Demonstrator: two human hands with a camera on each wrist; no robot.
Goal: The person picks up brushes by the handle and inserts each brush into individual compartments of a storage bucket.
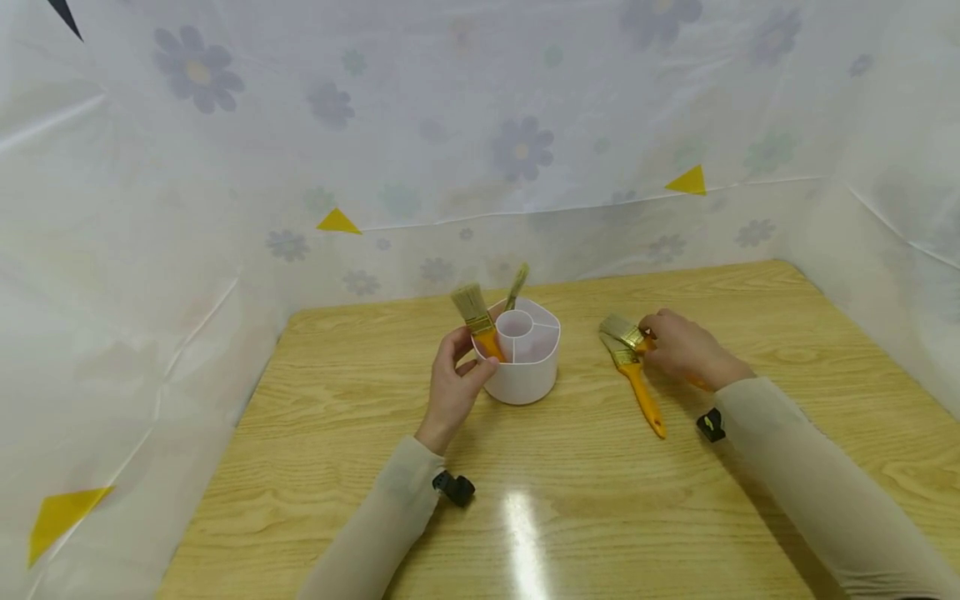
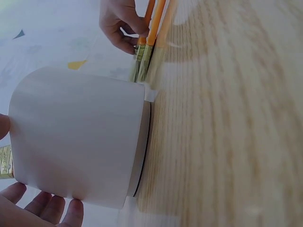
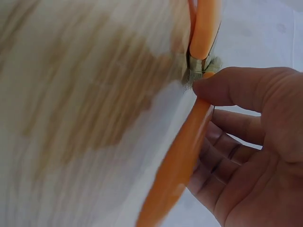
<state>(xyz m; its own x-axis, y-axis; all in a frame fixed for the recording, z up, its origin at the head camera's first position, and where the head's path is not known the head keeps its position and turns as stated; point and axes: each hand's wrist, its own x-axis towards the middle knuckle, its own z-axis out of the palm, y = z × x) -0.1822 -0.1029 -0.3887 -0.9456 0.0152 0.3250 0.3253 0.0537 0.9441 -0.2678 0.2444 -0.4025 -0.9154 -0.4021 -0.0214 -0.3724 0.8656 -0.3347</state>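
My left hand (image 1: 454, 385) grips the left side of a white divided holder (image 1: 527, 383), thumb over its front rim and fingers round its side. Two paintbrushes stand in that holder, bristles up: a wide one with an orange handle (image 1: 477, 318) close to my left hand, and another brush (image 1: 517, 285) towards the back. Right of it, my right hand (image 1: 686, 348) pinches a paintbrush (image 3: 177, 161) between thumb and fingers, high on its orange handle by the metal band. Beside the held brush a further orange-handled paintbrush (image 1: 643, 398) lies on the table, their bristles overlapping in the head view.
The wood-grain table (image 1: 345, 433) carries the holder and brushes. White flower-print sheeting (image 1: 420, 125) stands behind it and at both sides, with yellow triangles (image 1: 339, 222) on it. Small dark devices (image 1: 454, 488) sit at both wrists.
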